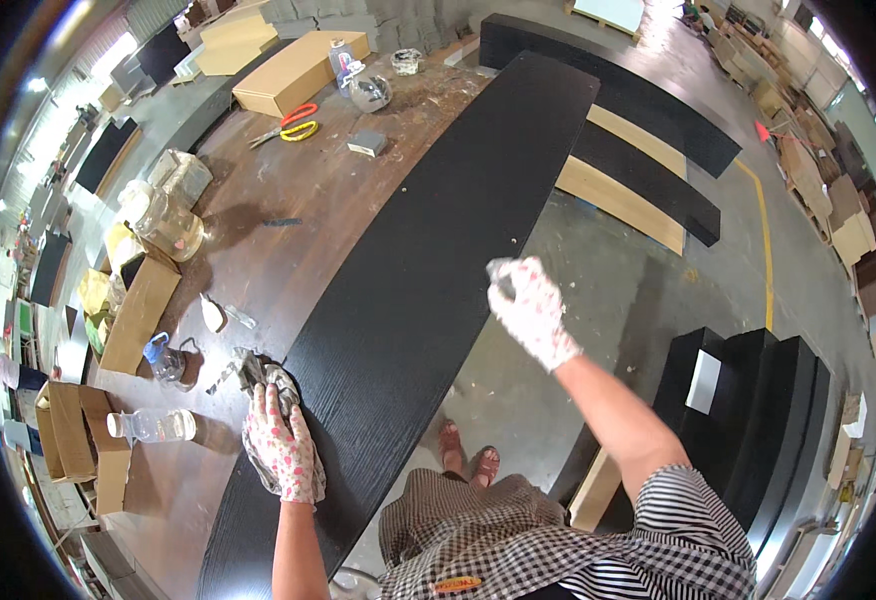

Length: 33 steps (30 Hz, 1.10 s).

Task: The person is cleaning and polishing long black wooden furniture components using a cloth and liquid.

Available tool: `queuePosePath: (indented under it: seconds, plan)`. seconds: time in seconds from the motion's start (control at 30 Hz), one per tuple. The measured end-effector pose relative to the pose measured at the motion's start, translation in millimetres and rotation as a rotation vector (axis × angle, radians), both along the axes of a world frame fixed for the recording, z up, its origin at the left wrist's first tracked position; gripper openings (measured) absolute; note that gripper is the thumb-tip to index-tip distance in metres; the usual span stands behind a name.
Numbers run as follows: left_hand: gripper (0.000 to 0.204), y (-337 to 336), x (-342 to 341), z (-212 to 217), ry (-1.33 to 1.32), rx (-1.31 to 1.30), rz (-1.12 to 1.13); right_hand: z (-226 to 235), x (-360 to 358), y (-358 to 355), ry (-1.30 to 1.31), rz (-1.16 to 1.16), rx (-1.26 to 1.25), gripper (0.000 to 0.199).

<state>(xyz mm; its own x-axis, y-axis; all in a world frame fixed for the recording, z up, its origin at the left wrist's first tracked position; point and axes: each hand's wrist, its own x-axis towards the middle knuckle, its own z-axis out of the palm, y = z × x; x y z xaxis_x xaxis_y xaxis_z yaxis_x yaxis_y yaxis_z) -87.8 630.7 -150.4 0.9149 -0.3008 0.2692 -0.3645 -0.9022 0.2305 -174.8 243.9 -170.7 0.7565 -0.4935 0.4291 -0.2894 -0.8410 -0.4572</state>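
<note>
Right hand pinches something small, unclear, over black board.

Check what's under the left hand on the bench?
The left hand, in a spotted glove, presses a crumpled grey rag at the edge of the long black panel. The brown workbench lies underneath; whatever the rag covers is hidden.

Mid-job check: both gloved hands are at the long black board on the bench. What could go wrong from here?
The long black board seems to overhang the workbench edge; pressing with the right hand might tip or shift it. The left hand rests on a rag beside a small jar and scraper, which a sweep may knock.
</note>
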Motion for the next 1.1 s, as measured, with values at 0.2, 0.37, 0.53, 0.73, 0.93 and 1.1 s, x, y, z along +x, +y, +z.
queuePosePath:
  seconds: [0.2, 0.37, 0.53, 0.73, 0.93, 1.1]
  plan:
    - [0.052, -10.4, -1.3, 1.1, 0.041, 0.029, -0.01, -4.2, 62.1, -157.9, 0.001, -0.338, 0.018, 0.017]
    - [0.049, -11.6, -1.1, 4.3, 0.053, 0.06, -0.002, -1.8, 64.2, -149.9, 0.056, -0.397, 0.005, 0.018]
    - [0.05, -3.5, 0.9, 9.0, 0.031, 0.064, 0.021, 1.1, -4.5, 29.5, -0.165, 0.056, 0.206, 0.018]
    - [0.049, -11.1, 2.2, 9.1, 0.034, 0.046, -0.006, 13.9, -91.8, 216.1, 0.079, 0.395, 0.231, 0.033]
    - [0.049, -9.4, 1.7, 9.8, 0.046, 0.031, -0.024, 14.8, -48.2, 115.6, -0.141, -0.001, 0.18, 0.023]
    - [0.051, -8.5, 1.8, 6.3, 0.045, 0.053, -0.038, 2.0, -75.1, 183.1, -0.009, -0.003, 0.047, 0.023]
